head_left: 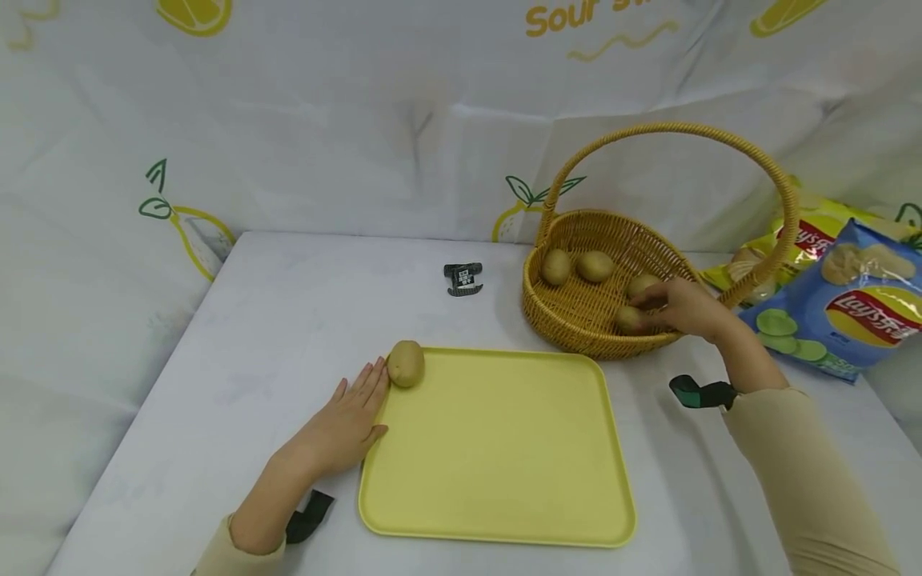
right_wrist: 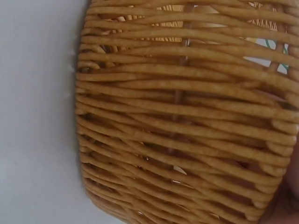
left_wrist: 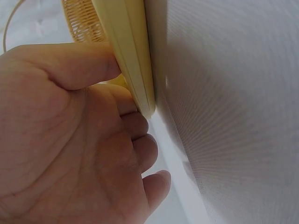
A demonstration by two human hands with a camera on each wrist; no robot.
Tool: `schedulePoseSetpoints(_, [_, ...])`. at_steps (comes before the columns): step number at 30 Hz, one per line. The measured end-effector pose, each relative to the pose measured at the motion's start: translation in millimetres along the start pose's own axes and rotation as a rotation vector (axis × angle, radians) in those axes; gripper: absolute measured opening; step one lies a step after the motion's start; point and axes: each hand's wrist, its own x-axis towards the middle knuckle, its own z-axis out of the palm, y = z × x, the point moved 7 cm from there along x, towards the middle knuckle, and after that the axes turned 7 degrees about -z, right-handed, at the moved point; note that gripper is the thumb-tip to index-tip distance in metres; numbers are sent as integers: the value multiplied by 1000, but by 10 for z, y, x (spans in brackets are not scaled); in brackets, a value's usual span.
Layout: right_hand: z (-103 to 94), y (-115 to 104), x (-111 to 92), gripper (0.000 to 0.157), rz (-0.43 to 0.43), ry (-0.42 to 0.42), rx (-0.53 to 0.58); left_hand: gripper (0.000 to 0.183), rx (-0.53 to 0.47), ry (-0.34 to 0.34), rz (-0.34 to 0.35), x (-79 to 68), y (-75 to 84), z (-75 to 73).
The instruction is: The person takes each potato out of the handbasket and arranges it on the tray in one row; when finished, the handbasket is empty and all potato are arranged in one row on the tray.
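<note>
My left hand (head_left: pixel 344 426) lies along the left edge of a yellow tray (head_left: pixel 497 456), fingers straight and fingertips right beside a potato (head_left: pixel 406 364) in the tray's far left corner. In the left wrist view, the thumb (left_wrist: pixel 88 65) meets the tray's side. Over the near right rim of a wicker basket (head_left: pixel 576 340), my right hand (head_left: pixel 684 308) reaches in and grips a potato (head_left: pixel 630 320) with thumb and fingers. Another potato (head_left: pixel 641 284) sits just behind it. Two more potatoes, one left (head_left: pixel 556 266) and one right (head_left: pixel 595 266), lie farther back. Basket weave (right_wrist: pixel 187 112) hides this grasp in the right wrist view.
The basket's tall handle (head_left: pixel 670 128) arches above the right forearm. Blue (head_left: pixel 850 296) and yellow (head_left: pixel 814 224) chip bags lean at the right. A small black object with a printed label (head_left: pixel 463 280) lies behind the tray. White lemon-print cloth (head_left: pixel 346 144) hangs at the back.
</note>
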Motion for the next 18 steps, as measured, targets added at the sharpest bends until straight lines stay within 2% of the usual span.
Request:
schedulePoseSetpoints(12, [1,12,24,41,-42,-21,41,66,3,4,-1,-5,-4,1])
schedulePoseSetpoints(18, [-5,31,-16,42,-34,23,83,66,7,3,-1,-2,-14,2])
